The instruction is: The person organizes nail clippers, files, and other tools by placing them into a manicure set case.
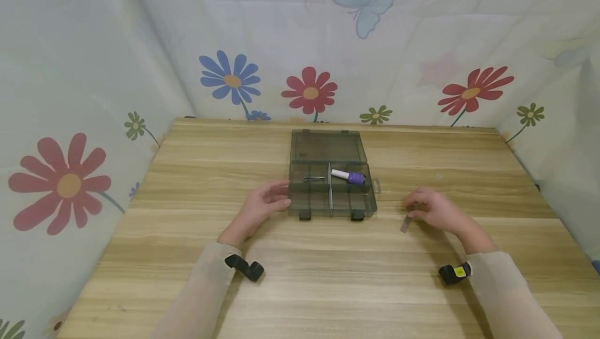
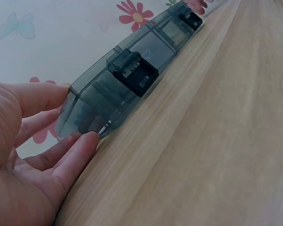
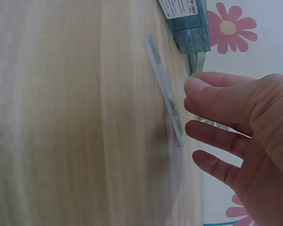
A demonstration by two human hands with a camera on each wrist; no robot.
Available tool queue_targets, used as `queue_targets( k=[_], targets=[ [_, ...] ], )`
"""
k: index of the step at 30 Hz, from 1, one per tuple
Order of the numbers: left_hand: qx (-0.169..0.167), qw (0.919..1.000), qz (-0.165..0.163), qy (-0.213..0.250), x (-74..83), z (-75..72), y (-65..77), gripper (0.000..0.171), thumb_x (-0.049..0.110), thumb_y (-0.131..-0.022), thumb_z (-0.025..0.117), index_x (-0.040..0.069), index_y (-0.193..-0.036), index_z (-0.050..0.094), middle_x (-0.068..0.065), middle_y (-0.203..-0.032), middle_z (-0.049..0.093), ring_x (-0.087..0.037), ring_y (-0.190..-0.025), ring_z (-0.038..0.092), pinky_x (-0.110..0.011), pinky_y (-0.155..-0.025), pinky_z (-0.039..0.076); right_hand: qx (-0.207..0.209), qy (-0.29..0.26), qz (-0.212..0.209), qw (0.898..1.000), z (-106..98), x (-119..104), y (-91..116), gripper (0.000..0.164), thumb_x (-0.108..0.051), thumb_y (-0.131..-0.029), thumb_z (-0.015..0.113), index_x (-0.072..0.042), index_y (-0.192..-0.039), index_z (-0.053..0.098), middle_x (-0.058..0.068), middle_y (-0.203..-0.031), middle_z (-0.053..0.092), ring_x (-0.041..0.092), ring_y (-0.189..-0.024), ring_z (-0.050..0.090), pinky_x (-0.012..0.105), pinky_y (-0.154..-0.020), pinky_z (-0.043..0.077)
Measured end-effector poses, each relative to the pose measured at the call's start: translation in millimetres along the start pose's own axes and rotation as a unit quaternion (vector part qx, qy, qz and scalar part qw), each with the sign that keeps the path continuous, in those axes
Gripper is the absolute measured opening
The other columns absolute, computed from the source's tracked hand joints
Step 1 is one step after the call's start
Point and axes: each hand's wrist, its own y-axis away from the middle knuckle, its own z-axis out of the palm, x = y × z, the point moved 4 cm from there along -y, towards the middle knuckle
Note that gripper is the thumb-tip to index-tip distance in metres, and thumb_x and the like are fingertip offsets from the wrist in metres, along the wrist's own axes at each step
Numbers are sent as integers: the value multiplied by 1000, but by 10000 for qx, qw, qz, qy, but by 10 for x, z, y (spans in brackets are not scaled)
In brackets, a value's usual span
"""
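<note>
A see-through dark plastic compartment box [image 1: 307,201] lies on the table with its lid [image 1: 328,146] folded back. My left hand [image 1: 262,203] holds its left end, thumb and fingers on the corner edges in the left wrist view. In the back right compartment is a purple nail polish bottle [image 1: 356,178] with a white cap; a small slim metal item [image 1: 314,178] lies in the back left one. My right hand [image 1: 433,209] is just above a thin greyish strip [image 3: 161,82] on the table. The right wrist view shows a gap between that strip and the relaxed fingers.
The wooden table [image 1: 328,287] ends at a cloth backdrop [image 1: 290,26] printed with flowers. A small plastic tab [image 1: 377,186] juts from the box's right side. Two dark latches [image 1: 358,215] are on its front edge.
</note>
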Motion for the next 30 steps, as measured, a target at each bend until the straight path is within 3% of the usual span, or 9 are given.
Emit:
queue_targets(
  k=[5,12,30],
  targets=[
    [-24,10000,-2,37,5,4,0,54,9,-86,67,0,-135,45,-24,-131,47,-34,-115,50,-36,-88,49,-184,285,-179,9993,26,-12,21,23,0,-74,74,-7,-95,69,7,-99,63,30,-93,58,50,-82,47],
    [-15,10000,13,22,-3,1,-5,54,10,-86,67,1,-135,45,-23,-132,47,-34,-115,50,-36,-87,49,-136,404,-559,9975,54,-13,41,25,5,-70,75,-11,-87,68,10,-101,60,33,-97,53,50,-81,45],
    [-22,10000,33,-71,16,-1,1,54,10,-86,67,0,-134,46,-24,-130,48,-34,-115,51,-36,-88,49,-516,459,-78,9976,47,20,16,28,-1,-72,76,-19,-75,55,0,-92,52,24,-87,42,41,-74,34]
  ],
)
